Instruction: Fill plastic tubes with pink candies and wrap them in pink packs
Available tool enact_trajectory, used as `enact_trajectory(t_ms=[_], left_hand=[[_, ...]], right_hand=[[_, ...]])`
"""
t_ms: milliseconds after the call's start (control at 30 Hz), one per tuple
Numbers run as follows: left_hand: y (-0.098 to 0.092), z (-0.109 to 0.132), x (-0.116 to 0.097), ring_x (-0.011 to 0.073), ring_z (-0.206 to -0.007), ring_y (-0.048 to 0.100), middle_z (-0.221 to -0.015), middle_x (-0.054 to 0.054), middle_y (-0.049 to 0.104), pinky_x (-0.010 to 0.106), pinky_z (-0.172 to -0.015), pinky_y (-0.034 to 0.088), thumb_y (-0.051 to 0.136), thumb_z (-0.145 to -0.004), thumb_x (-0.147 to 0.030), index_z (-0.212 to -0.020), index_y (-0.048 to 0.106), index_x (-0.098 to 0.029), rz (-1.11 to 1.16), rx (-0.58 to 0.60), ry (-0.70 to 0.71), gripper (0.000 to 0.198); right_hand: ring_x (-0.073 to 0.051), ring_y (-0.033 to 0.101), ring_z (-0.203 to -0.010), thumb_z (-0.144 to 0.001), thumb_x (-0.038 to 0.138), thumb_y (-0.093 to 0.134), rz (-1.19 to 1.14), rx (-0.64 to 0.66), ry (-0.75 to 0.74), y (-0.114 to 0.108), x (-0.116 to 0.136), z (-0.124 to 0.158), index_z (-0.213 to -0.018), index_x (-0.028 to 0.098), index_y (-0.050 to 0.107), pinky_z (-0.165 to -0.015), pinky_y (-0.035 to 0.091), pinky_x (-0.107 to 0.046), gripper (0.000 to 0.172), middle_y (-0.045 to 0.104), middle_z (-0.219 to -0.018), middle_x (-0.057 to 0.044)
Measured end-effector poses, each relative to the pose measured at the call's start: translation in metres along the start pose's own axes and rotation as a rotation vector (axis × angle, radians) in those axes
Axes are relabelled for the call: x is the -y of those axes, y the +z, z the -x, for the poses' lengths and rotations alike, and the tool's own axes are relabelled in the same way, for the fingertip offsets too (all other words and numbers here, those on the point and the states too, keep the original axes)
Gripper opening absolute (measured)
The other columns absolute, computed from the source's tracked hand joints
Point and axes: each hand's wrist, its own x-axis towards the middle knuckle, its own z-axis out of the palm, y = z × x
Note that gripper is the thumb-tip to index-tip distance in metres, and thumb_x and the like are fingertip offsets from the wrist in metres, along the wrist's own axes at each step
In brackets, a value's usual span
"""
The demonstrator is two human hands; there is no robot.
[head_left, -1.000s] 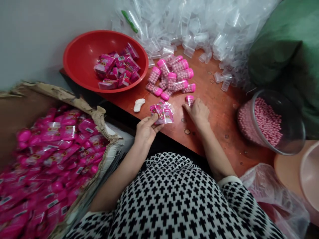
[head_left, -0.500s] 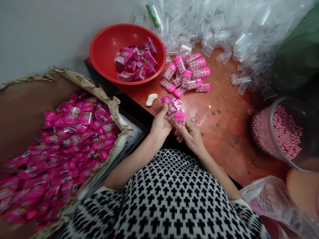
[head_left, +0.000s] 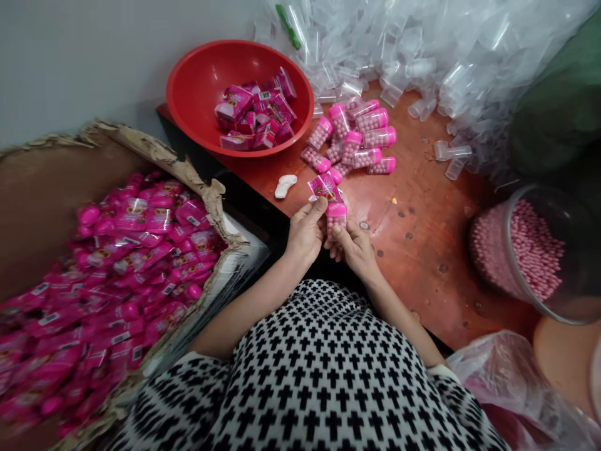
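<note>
Nearest to the camera is the black and white patterned top [head_left: 305,369] of the person, and both forearms come out from it toward the table. The left grip [head_left: 307,235] is closed, and thumb and fingers seem to pinch a pink foil packet [head_left: 323,188], although the fingers behind it are partly hidden. The right grip [head_left: 357,250] is also closed, on the lower part of a small plastic bottle [head_left: 336,219] with a pink cap, filled with pink balls. This bottle stands upright in the air, just beside the packet and between the two hands. The step in hand seems to be bringing one bottle and one packet together, and from this hold a next move calls for careful, firm fingers, because both things are small. On the left is a torn cardboard box [head_left: 47,219], full of pink packets [head_left: 141,250]. On the table [head_left: 422,250] lie a white scrap [head_left: 285,185] and a group of filled bottles [head_left: 350,141]. Farther away are a red bowl [head_left: 197,69] with packets [head_left: 256,116], a tilted clear jar [head_left: 504,238] of pink balls [head_left: 535,250], and a heap of clear empty tubes [head_left: 399,50].
</note>
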Motion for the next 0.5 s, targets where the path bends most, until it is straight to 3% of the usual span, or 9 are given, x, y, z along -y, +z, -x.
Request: enact_trajectory(t_ms=[167, 300, 500], left_hand=[[0.0004, 0.0005, -0.0065, 0.0086, -0.044, 0.054, -0.058, -0.003, 0.06, 0.02, -0.039, 0.041, 0.091, -0.056, -0.045, -0.077, 0.062, -0.014, -0.055, 0.069, 0.03, 0.047], [-0.0013, 0.0008, -0.006, 0.0078, -0.041, 0.051, -0.056, -0.001, 0.06, 0.021, -0.037, 0.039, 0.087, -0.057, -0.053, -0.066, 0.06, -0.013, -0.143, 0.085, -0.002, 0.049], [-0.0034, -0.0015, -0.011, 0.0087, -0.039, 0.051, -0.053, -0.001, 0.059, 0.021, -0.034, 0.038, 0.089, -0.055, -0.044, -0.063, 0.061, -0.013, -0.224, 0.112, -0.064, 0.043]], right_hand=[[-0.006, 0.052, -0.041, -0.083, 0.064, 0.06, 0.04, -0.047, -0.05, 0.0014, -0.0014, 0.0001, -0.084, 0.021, 0.053, -0.036, 0.04, -0.016, 0.044, 0.059, -0.059, 0.007], [-0.006, 0.052, -0.04, -0.084, 0.063, 0.059, 0.05, -0.064, -0.069, 0.0021, -0.0027, -0.0005, -0.087, 0.021, 0.053, -0.035, 0.039, -0.016, 0.043, 0.059, -0.059, 0.007], [-0.005, 0.053, -0.041, -0.084, 0.062, 0.06, 0.029, -0.045, -0.095, 0.0012, -0.0052, -0.0028, -0.085, 0.021, 0.054, -0.035, 0.04, -0.015, 0.041, 0.06, -0.06, 0.007]])
